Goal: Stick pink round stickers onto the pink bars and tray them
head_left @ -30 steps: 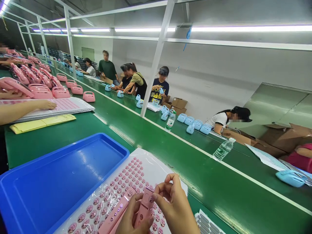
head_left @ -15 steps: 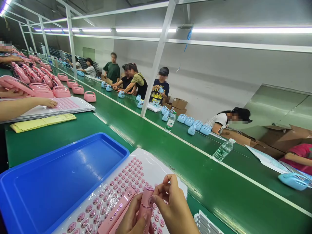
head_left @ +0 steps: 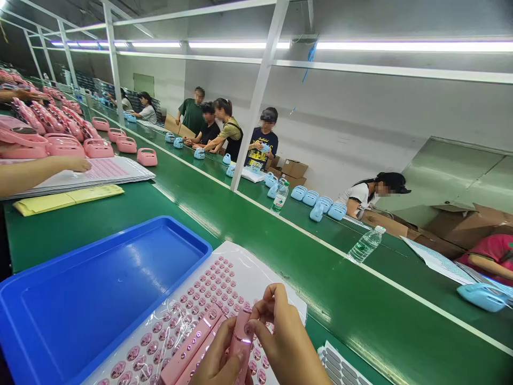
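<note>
At the near edge of the green bench, the left hand and the right hand meet on a small pink part, which stands nearly upright above a white sheet of round pink stickers. The left fingers are wrapped around its lower body, while the right fingers are curled shut with the tips pressed to its upper face. More long pink parts lie on the sheet just left of the hands, a blue tray sits further left, and a grey sticker sheet lies at the near right.
</note>
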`<state>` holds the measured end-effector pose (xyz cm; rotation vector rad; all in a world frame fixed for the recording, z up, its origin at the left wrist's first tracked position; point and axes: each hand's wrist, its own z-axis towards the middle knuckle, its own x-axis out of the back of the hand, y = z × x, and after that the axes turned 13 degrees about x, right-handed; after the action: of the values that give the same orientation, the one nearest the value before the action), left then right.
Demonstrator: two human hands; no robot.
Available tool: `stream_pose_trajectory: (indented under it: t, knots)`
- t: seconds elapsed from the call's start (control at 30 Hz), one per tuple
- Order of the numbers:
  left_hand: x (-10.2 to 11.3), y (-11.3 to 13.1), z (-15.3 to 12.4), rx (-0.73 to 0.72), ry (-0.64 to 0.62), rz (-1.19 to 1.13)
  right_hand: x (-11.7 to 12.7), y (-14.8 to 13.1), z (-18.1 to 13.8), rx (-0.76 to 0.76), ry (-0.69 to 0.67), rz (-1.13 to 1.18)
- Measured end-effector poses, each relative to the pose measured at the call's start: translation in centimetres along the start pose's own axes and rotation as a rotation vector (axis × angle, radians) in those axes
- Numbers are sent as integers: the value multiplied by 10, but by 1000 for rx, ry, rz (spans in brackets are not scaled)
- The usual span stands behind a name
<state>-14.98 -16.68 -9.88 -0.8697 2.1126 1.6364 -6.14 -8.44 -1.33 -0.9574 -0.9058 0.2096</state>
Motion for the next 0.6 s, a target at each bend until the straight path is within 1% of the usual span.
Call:
stream_pose_trajectory:
  t: [0.17,0.3,0.43,0.6]
  knots:
    - [9,-10,6,28,-64,29,0,-5,0,-25,-18,-49]
    - [10,-12,7,38,-48,11,-2,-7,1,-35,-7,-72]
    - [9,-10,5,48,-58,6,-6,0,1,-58,36,-79]
    - [9,-8,3,45,-34,17,-10,4,1,-37,64,-32]
